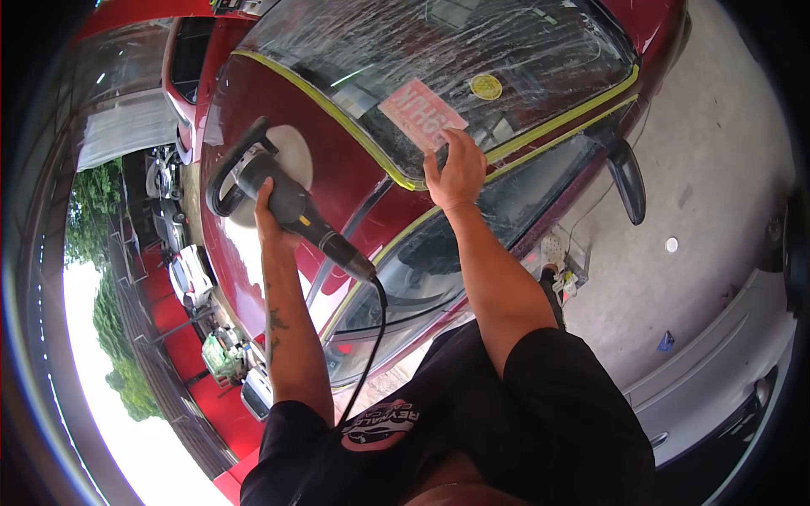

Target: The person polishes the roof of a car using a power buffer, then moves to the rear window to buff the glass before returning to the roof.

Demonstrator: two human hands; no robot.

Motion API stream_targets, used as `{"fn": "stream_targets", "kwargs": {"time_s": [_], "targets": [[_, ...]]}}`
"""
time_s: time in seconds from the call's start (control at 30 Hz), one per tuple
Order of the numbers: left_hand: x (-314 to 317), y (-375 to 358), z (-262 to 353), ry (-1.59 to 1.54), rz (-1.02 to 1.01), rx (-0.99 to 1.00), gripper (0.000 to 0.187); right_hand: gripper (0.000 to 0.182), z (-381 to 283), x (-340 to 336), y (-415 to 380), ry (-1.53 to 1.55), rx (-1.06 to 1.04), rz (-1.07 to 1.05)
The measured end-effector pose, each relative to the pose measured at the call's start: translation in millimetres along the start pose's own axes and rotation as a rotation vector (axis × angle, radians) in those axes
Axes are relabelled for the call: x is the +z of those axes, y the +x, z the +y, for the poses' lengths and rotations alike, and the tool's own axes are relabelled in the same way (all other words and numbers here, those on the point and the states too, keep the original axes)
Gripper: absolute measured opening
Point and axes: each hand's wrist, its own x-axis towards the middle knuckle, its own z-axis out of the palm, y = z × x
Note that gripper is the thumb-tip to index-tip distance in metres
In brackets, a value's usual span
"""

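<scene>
My left hand [273,221] grips the body of a black corded polisher [291,202] over the dark red car roof [337,143], its thumb along the near side. The polisher's round pale pad [293,158] faces the roof, and its loop handle [221,181] points left. The power cord [382,316] hangs from the rear end toward my body. My right hand [460,173] is open, fingers apart and bent, with the fingertips at the lower edge of a pinkish sticker [419,110] on the windshield [363,51]. A round yellow sticker [486,87] sits beside it.
Yellow-green masking tape [329,110] borders the streaked windshield. A black side mirror [626,181] juts out at right. A silver car [709,371] stands across the concrete floor [675,278]. Other vehicles [192,277] line the left, and a red car [190,63] is beyond the roof.
</scene>
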Motion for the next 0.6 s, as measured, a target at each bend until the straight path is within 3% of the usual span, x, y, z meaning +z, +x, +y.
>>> {"fn": "stream_targets", "kwargs": {"time_s": [0.33,0.6], "targets": [[59,-47,-31,0.099,-0.026,-0.061,0.046,0.046,2,1,-1,-0.006,-0.021,0.019],[35,-19,-18,0.104,0.035,-0.017,0.045,0.045,1,1,-2,-0.003,-0.01,0.01]]}}
